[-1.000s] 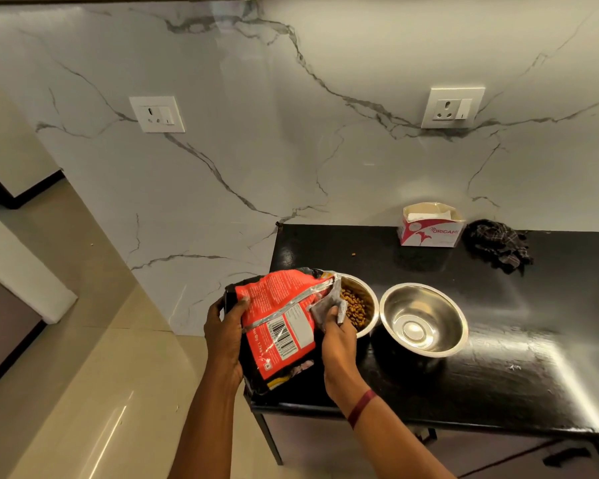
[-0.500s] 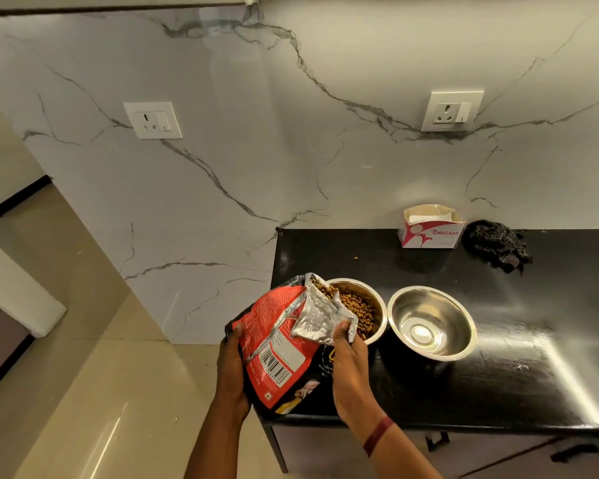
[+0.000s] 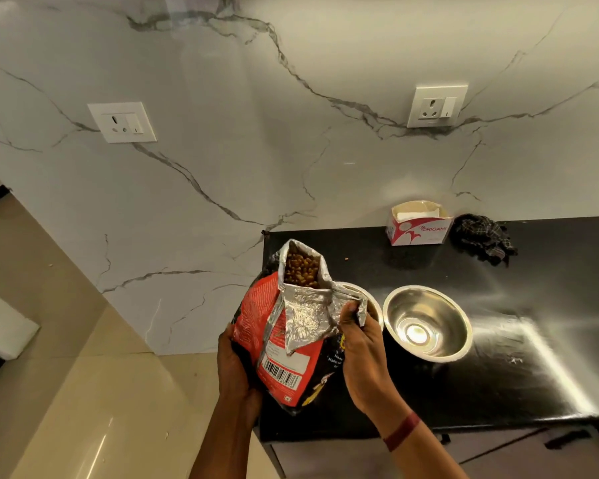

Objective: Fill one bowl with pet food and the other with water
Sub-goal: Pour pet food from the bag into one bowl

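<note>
left hand (image 3: pixel 237 371) cups food bag (image 3: pixel 284 344) underside | right hand (image 3: pixel 362 344) pinches foil mouth | bag upright, open, over counter edge beside near bowl (image 3: pixel 369 299) | empty bowl (image 3: pixel 427 323) awaits water | soft, crinkly, slippery; likely light; grip base and lip

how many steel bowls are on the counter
2. One bowl sits mostly hidden behind the food bag; the empty bowl stands just right of it. None else visible.
</note>
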